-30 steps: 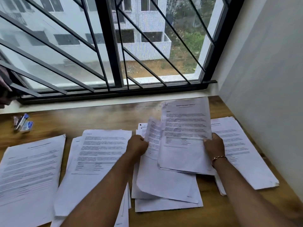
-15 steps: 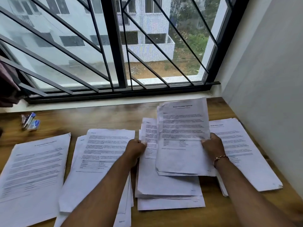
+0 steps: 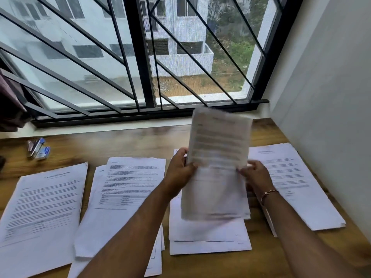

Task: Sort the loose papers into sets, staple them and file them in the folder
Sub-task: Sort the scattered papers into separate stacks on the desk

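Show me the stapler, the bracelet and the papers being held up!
stapler (image 3: pixel 35 147): head view, its body.
bracelet (image 3: pixel 269 193): head view, band on wrist.
held papers (image 3: pixel 218 149): head view, middle of top sheet.

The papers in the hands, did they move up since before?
Yes. The held papers rose: their top edge now reaches the black window frame, where earlier it stopped at the far edge of the table.

Left hand (image 3: pixel 179 173) now grips sheaf (image 3: pixel 217 167) — raised.
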